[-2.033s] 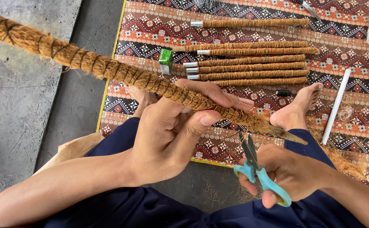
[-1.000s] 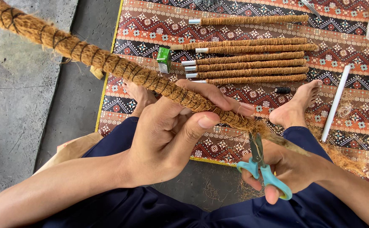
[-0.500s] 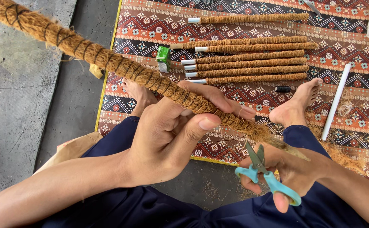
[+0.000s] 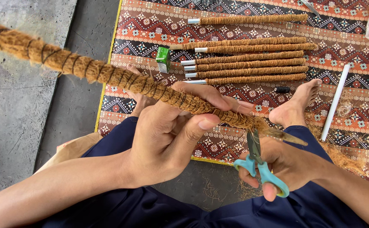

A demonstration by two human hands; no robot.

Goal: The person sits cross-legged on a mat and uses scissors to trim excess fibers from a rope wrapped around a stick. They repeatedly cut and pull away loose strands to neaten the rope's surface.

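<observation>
My left hand [image 4: 172, 139] grips a long pole wrapped in brown coconut fibre [image 4: 87, 69] bound with dark thread; it runs from the upper left down to the centre. In my right hand [image 4: 290, 164] are blue-handled scissors [image 4: 260, 166], blades pointing up at the frayed fibre end [image 4: 277, 133] of the pole. Both forearms rest over my dark blue trousers.
Several finished fibre poles [image 4: 248, 59] lie in a row on a patterned red mat [image 4: 353, 46]. A small green box [image 4: 164, 59], a black thread spool [image 4: 282, 89] and a white tube [image 4: 334, 103] lie on it too. My bare foot [image 4: 296, 107] rests near loose fibre [image 4: 340, 154]. Grey concrete [image 4: 20, 105] lies left.
The scissors dipped away and have come back up to the pole's frayed end. The left hand keeps its grip, and the pole's far end has dropped slightly.
</observation>
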